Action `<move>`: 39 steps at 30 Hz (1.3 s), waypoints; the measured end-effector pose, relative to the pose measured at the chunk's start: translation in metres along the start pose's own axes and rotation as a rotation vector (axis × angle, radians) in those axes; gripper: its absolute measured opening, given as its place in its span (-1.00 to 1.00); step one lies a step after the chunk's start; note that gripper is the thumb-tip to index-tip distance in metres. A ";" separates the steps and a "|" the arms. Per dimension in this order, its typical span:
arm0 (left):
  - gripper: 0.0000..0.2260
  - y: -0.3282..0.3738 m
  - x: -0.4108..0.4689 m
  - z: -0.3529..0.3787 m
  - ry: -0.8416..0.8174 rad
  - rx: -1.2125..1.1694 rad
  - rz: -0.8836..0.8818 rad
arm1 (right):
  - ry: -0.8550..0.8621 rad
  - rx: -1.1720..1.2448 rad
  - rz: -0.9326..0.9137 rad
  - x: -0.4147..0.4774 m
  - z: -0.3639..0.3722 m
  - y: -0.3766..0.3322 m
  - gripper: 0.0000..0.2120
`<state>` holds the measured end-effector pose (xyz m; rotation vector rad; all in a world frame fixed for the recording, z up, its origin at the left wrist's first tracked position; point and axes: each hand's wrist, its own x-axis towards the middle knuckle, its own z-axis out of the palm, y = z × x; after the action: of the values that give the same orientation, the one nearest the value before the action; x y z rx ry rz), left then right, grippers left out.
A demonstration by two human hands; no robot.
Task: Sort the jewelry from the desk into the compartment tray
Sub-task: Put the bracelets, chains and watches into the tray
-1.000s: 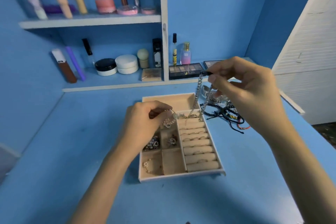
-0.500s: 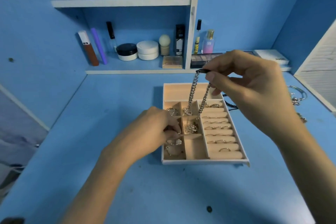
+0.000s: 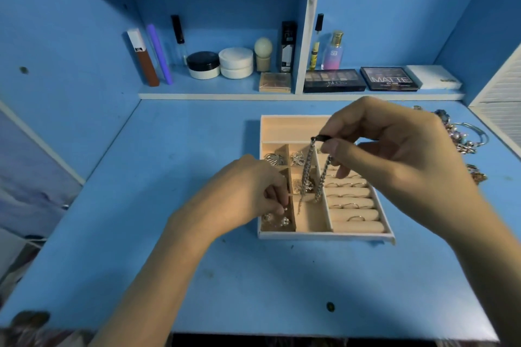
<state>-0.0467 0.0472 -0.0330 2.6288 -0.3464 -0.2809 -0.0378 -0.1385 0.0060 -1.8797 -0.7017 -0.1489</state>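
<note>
A beige compartment tray [image 3: 324, 235] lies on the blue desk, with ring rolls [image 3: 353, 210] on its right side and small jewelry in its left cells. My right hand [image 3: 394, 155] pinches the top of a silver chain [image 3: 307, 175], which dangles in two strands over the tray's middle cells. My left hand [image 3: 242, 194] reaches into the near left cell and pinches a small pearl earring [image 3: 284, 209] just above other pearl pieces [image 3: 277, 220].
A heap of bracelets and other jewelry [image 3: 462, 138] lies on the desk at the far right. A low shelf [image 3: 282, 96] behind the tray carries cosmetic jars, tubes and palettes. A white slatted panel [image 3: 501, 87] stands at the right edge.
My left hand went from above the tray's upper left cells down into the near left cell. My right hand kept the chain hanging over the tray. The view shifted left.
</note>
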 end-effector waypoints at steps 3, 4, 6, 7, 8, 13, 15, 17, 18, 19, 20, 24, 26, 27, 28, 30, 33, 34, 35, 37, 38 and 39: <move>-0.92 -0.001 -0.001 -0.001 0.010 -0.025 0.027 | -0.046 -0.006 0.020 -0.004 0.001 0.006 -0.93; -0.91 -0.002 -0.001 -0.001 0.008 -0.043 0.029 | -0.070 -0.009 0.029 -0.005 0.002 0.008 -0.93; -0.88 -0.002 -0.001 -0.001 0.000 -0.068 0.019 | -0.131 -0.024 0.045 -0.007 0.003 0.014 -0.92; -0.87 -0.002 0.000 -0.001 0.000 -0.071 0.012 | -0.162 -0.034 0.053 -0.008 0.004 0.018 -0.92; -0.86 -0.002 0.000 -0.001 0.004 -0.073 0.004 | -0.189 -0.046 0.060 -0.009 0.005 0.023 -0.92; -0.85 0.000 0.003 0.001 0.140 -0.138 -0.015 | -0.279 -0.151 0.043 -0.012 0.011 0.047 -0.86; -0.86 0.001 0.005 0.002 0.198 -0.178 -0.016 | -0.289 -0.231 0.003 -0.013 0.014 0.054 -0.85; -0.88 0.001 0.009 0.006 0.261 -0.219 -0.020 | -0.283 -0.364 -0.087 -0.015 0.018 0.060 -0.89; -0.90 0.002 0.010 0.009 0.296 -0.241 -0.022 | -0.280 -0.440 -0.143 -0.017 0.020 0.062 -0.90; -0.93 0.002 0.012 0.011 0.333 -0.262 -0.024 | -0.279 -0.509 -0.193 -0.018 0.022 0.064 -0.91; -0.94 0.002 0.014 0.013 0.371 -0.282 -0.026 | -0.281 -0.567 -0.234 -0.019 0.024 0.065 -0.91; -0.92 0.004 0.019 0.020 0.464 -0.324 -0.027 | -0.309 -0.687 -0.271 -0.022 0.026 0.065 -0.92; -0.92 0.006 0.022 0.022 0.477 -0.337 -0.023 | -0.337 -0.696 -0.247 -0.023 0.024 0.064 -0.93; -0.92 0.007 0.023 0.023 0.479 -0.342 -0.019 | -0.355 -0.693 -0.233 -0.022 0.023 0.064 -0.93; -0.91 0.008 0.023 0.024 0.479 -0.346 -0.017 | -0.374 -0.689 -0.222 -0.022 0.022 0.064 -0.94; -0.91 0.011 0.025 0.024 0.479 -0.356 -0.014 | -0.398 -0.684 -0.211 -0.021 0.019 0.063 -0.91; -0.91 0.015 0.028 0.024 0.489 -0.351 -0.001 | -0.410 -0.647 -0.191 -0.022 0.017 0.061 -0.84; -0.90 0.017 0.029 0.024 0.494 -0.347 0.004 | -0.405 -0.610 -0.175 -0.023 0.015 0.061 -0.81; -0.90 0.019 0.030 0.025 0.496 -0.347 0.010 | -0.386 -0.556 -0.150 -0.024 0.012 0.061 -0.79; -0.90 0.025 0.034 0.027 0.485 -0.353 0.028 | -0.294 -0.436 -0.073 -0.026 0.003 0.064 -0.78; -0.90 0.029 0.037 0.029 0.476 -0.352 0.039 | -0.227 -0.392 -0.027 -0.027 -0.005 0.068 -0.80; -0.90 0.035 0.040 0.031 0.462 -0.347 0.052 | -0.155 -0.362 0.021 -0.029 -0.015 0.072 -0.81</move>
<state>-0.0231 -0.0075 -0.0492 2.2500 -0.1870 0.2620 -0.0195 -0.1810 -0.0583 -2.2626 -0.8007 -0.1236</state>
